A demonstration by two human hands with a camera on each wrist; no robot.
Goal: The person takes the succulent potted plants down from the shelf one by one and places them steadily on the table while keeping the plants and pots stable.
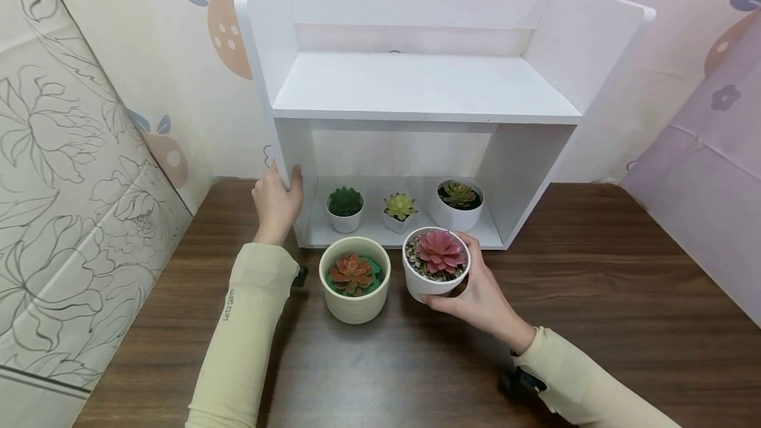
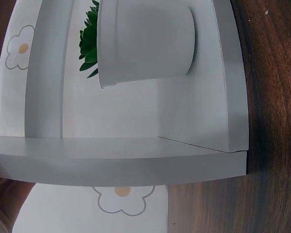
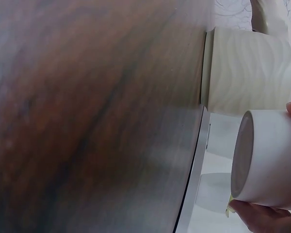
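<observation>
right hand (image 1: 478, 296): thumb and fingers curl round the pink succulent pot (image 1: 422, 285)
pink succulent pot: off the table (image 1: 624, 283), before the white shelf (image 1: 428, 84) (underside showing in right wrist view)
left hand (image 1: 278, 203): pinches the shelf's left side panel (image 1: 267, 104)
cream pot (image 1: 355, 309): upright on the table, left of the held pot
lower level (image 1: 372, 220): three potted succulents (image 1: 399, 207)

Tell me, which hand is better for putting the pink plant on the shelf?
Probably the right hand: it grips the white pot holding the pink plant, raised off the table near the shelf. The left hand holds the shelf's side.
</observation>
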